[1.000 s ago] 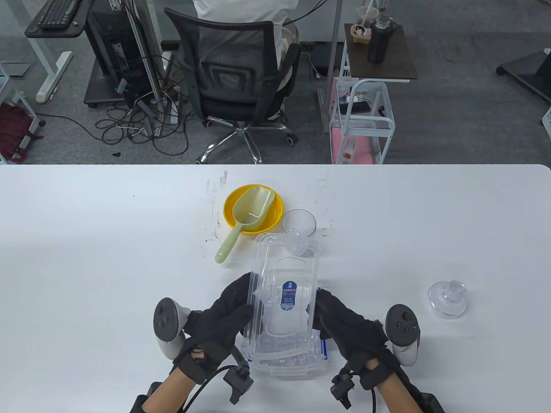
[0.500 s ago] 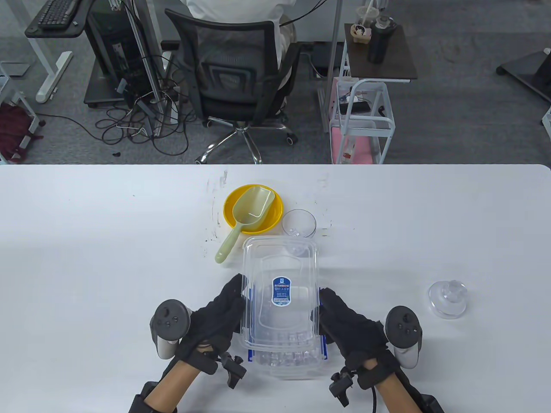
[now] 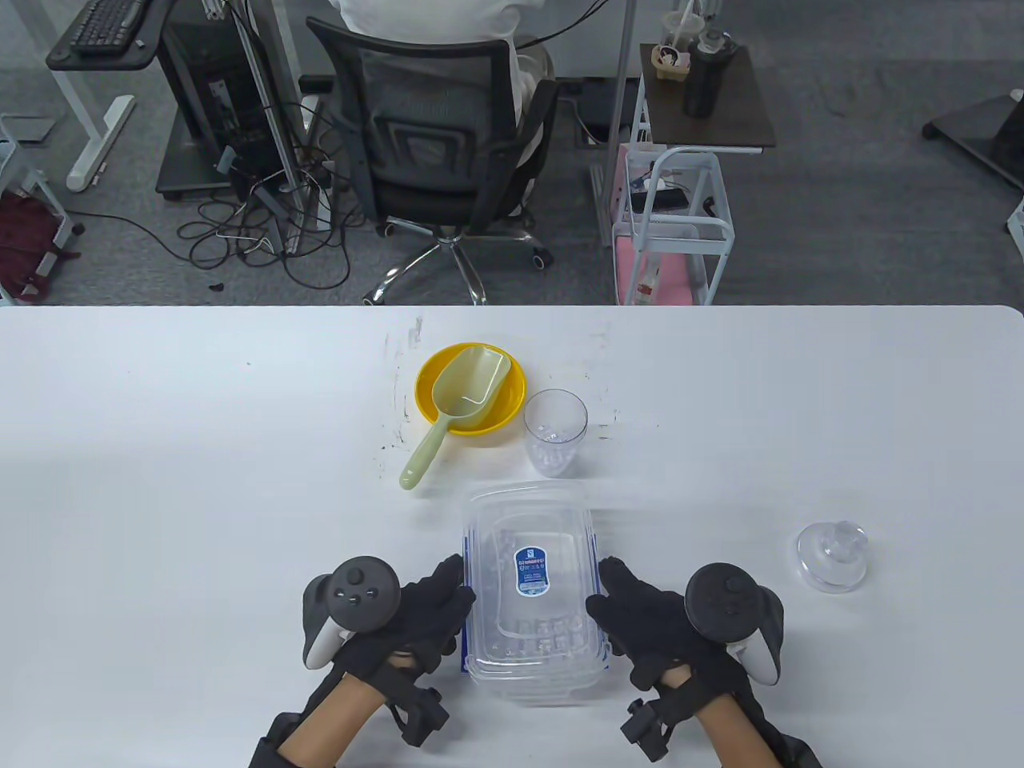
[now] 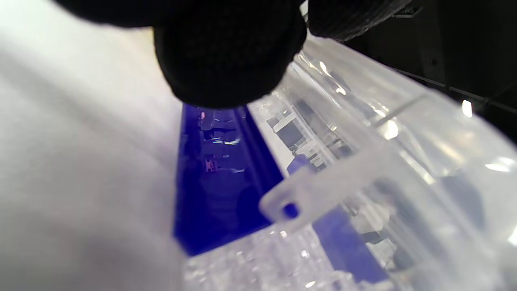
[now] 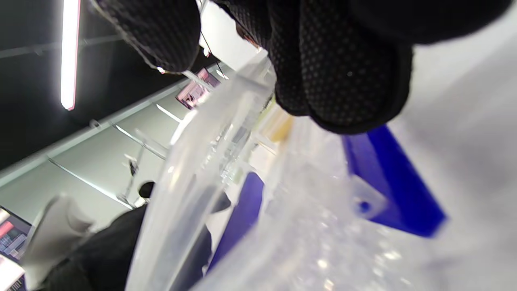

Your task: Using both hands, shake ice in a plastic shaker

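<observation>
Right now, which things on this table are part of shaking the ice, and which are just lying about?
In the job:
clear plastic box with ice cubes
left hand, holding its left side
right hand, holding its right side

Lying about:
yellow bowl
green scoop
clear cup
clear domed lid

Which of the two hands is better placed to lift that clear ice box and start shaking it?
Neither alone. The left hand and right hand each press a long side of the clear lidded box, near its ice-filled end. If only one, they look equally placed.
</observation>
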